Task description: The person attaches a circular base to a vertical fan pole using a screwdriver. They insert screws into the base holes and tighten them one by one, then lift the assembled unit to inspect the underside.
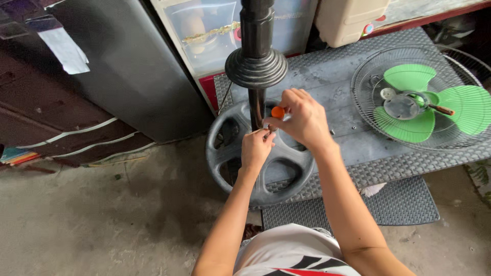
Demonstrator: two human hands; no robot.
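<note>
Centre frame: black fan stand pole (257, 102), top cut off, on round grey base (225, 148). Left hand (255, 148), fingers pinched at the pole; held part hidden. Right hand (303, 120), fingers closed around orange-handled screwdriver (277, 112), tip obscured. Right: green fan blade (414, 102) in wire guard on worktop (327, 76).

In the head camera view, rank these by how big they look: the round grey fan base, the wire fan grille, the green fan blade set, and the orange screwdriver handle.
1. wire fan grille, largest, though cut off at the right edge
2. round grey fan base, slightly smaller; it sits nearer the camera, so this order is unsure
3. green fan blade set
4. orange screwdriver handle, in the right hand
</note>
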